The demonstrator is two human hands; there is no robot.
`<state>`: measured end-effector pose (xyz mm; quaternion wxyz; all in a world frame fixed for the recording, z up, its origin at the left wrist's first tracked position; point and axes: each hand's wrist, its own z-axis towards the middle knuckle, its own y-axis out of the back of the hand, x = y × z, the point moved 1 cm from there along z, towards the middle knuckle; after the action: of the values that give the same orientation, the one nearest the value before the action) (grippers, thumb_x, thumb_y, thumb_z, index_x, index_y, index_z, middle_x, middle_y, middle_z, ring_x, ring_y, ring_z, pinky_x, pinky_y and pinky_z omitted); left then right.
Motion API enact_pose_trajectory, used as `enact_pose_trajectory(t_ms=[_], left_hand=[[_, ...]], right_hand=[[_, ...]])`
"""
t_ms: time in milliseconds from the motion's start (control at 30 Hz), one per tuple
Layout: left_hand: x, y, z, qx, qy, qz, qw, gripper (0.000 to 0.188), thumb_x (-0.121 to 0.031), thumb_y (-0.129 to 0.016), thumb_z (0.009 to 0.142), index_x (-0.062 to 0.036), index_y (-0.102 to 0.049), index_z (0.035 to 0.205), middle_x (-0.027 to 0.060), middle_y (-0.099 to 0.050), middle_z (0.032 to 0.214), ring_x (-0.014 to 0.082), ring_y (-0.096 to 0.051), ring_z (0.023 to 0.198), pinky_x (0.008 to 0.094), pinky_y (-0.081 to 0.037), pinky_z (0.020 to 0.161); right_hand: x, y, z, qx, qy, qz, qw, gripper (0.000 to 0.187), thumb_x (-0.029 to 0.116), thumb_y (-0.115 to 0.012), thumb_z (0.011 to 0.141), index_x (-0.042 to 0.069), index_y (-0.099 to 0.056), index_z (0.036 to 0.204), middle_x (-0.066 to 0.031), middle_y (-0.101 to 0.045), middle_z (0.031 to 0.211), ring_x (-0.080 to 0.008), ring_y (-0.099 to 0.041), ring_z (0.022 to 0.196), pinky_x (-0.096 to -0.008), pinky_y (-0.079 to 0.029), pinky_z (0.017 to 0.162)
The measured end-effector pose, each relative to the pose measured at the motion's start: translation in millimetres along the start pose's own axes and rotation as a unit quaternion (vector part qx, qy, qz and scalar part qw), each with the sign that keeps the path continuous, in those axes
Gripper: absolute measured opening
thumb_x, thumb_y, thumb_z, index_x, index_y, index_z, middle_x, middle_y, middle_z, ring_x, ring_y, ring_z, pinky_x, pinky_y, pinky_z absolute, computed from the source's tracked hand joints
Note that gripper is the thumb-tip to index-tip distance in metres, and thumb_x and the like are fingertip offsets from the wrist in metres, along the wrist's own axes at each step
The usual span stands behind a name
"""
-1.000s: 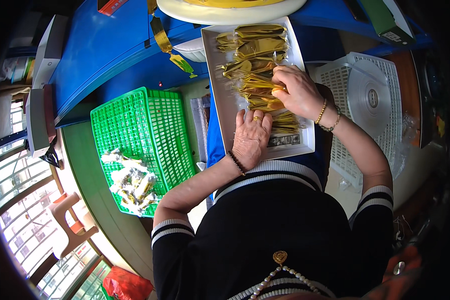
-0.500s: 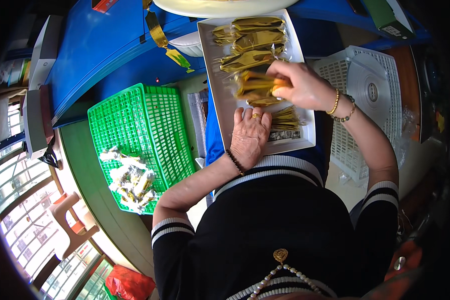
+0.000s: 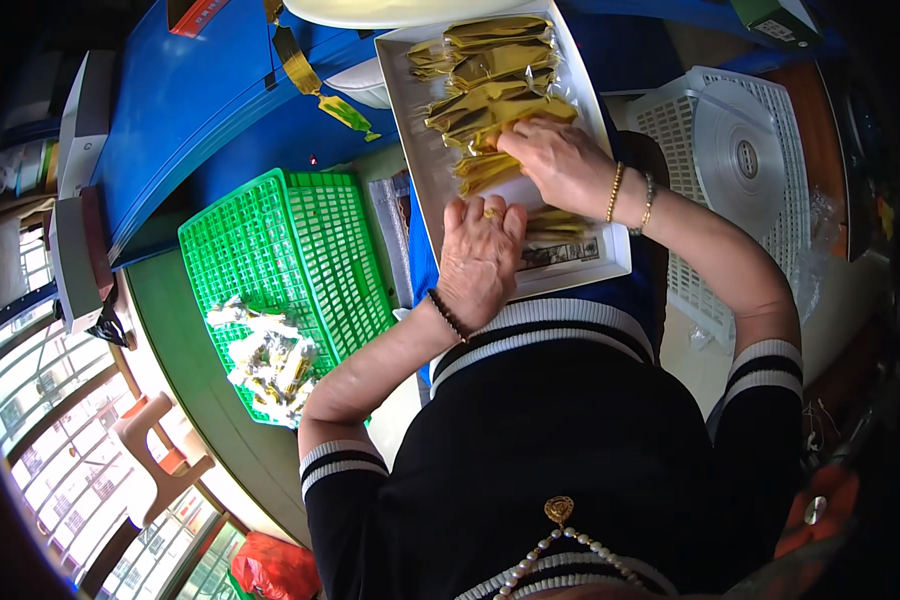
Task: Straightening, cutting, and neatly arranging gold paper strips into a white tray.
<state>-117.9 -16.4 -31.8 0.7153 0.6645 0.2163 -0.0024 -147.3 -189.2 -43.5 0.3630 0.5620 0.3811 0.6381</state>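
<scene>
A shallow white box point(image 3: 616, 256) rests across my lap, with rows of flat gold packets point(image 3: 500, 68) in clear wrap. My right hand point(image 3: 566, 166) is closed over the middle of the box, its fingertips pressed into a bundle of gold packets point(image 3: 482, 172). My left hand point(image 3: 482, 252) lies over the box's near left part with its fingers curled down. What those fingers grip, if anything, is hidden. Beside it, to the right, lies another bundle of gold packets point(image 3: 560, 226), and a dark printed strip point(image 3: 562, 254) shows on the box floor.
At left stands a green plastic basket point(image 3: 270, 240) with wrapped pieces point(image 3: 270, 365) near its lower end. A white basket point(image 3: 670, 130) holding a large reel point(image 3: 740, 150) stands at right. Beyond the box is a blue table point(image 3: 200, 90); a gold strip point(image 3: 310, 80) hangs from its edge.
My right hand has moved left and lowered its bundle of gold packets in among the rows. My left hand keeps nearly the same place. The whole view has shifted slightly.
</scene>
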Motion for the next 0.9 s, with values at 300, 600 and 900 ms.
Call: enact_pose_trajectory(t_ms=[300, 600, 900], left_hand=[[1.4, -16.3, -12.2, -0.088, 0.035, -0.043, 0.995, 0.063, -0.005, -0.065, 0.061, -0.0028, -0.047, 0.121, 0.0155, -0.045, 0.121, 0.0344, -0.043, 0.113, 0.0488, -0.032, 0.096], [3.6, -3.2, 5.1, -0.063, 0.043, -0.001, 0.997, 0.074, -0.005, -0.062, 0.069, 0.0022, -0.031, 0.136, 0.019, -0.039, 0.132, 0.0358, -0.039, 0.123, 0.0537, -0.024, 0.105], [8.5, -0.2, 15.2, 0.039, 0.071, -0.003, 0.997, 0.06, -0.011, -0.066, 0.072, 0.0047, -0.041, 0.124, 0.0179, -0.051, 0.111, 0.0319, -0.049, 0.102, 0.0441, -0.034, 0.095]], right_hand=[[4.0, 6.1, -15.2, 0.068, 0.003, 0.079, 0.995, 0.028, 0.001, -0.064, 0.07, 0.003, -0.053, 0.096, -0.011, -0.055, 0.096, -0.0289, -0.054, 0.099, -0.0385, -0.042, 0.091], [-1.8, -2.5, -13.7, 0.102, 0.007, 0.068, 0.992, 0.03, 0.006, -0.067, 0.07, 0.001, -0.053, 0.096, -0.0144, -0.055, 0.1, -0.0308, -0.053, 0.102, -0.0381, -0.042, 0.092], [-15.5, 32.8, -3.1, 0.148, -0.058, 0.306, 0.939, 0.03, 0.022, -0.068, 0.081, -0.001, -0.059, 0.098, -0.012, -0.062, 0.099, -0.0233, -0.06, 0.093, -0.0322, -0.047, 0.083]])
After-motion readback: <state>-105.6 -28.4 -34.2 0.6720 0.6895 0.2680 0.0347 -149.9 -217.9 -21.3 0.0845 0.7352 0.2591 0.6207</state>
